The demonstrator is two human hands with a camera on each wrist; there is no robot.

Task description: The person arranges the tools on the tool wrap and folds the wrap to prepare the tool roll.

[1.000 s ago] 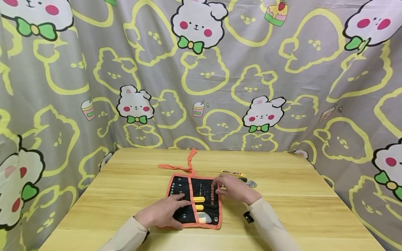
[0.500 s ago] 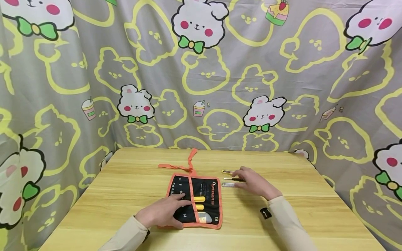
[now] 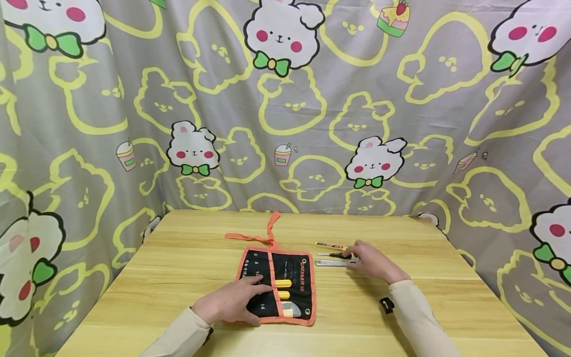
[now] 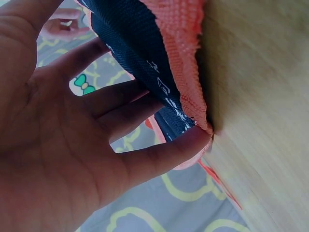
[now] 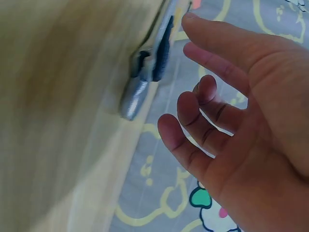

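Observation:
A black tool pouch (image 3: 292,270) with orange edging lies unrolled on the table, printed with numbers. My left hand (image 3: 229,300) rests on its left part; in the left wrist view the extended fingers touch the orange edge (image 4: 186,72). Two yellow handles (image 3: 283,283) and a grey rounded tool end (image 3: 292,311) stick out of the pockets. Right of the pouch lie an adjustable wrench (image 3: 332,263), a screwdriver (image 3: 334,255) with a black handle, and a slim yellow item (image 3: 329,245). My right hand (image 3: 373,263) is at their right ends. Its fingers bend loosely, apart from the wrench (image 5: 136,92) in the right wrist view.
An orange tie strap (image 3: 270,233) stretches from the pouch's far edge across the wooden table (image 3: 178,258). A patterned grey curtain (image 3: 303,114) hangs behind the table and along both sides.
My right hand has moved from the pouch's right edge rightward to the tools' right ends, uncovering the wrench and screwdriver. The left hand has stayed on the pouch.

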